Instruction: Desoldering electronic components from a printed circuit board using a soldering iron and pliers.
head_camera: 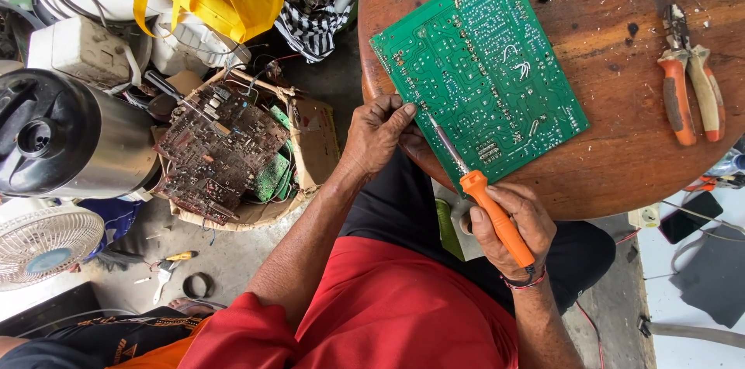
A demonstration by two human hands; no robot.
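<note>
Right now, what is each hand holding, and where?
Right hand grips the soldering iron by its orange handle; left hand steadies the green circuit board at its near corner.

Informal electronics repair workshop: round wooden table (621,159) with pliers (691,90), box of salvaged circuit boards (221,152), fan (43,241), appliance parts on concrete floor.

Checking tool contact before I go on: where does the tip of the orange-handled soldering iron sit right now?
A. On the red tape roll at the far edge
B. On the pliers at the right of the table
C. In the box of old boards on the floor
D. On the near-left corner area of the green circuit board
D: the right hand holds the soldering iron with its tip on the green circuit board, beside the left hand at the board's edge.
</note>
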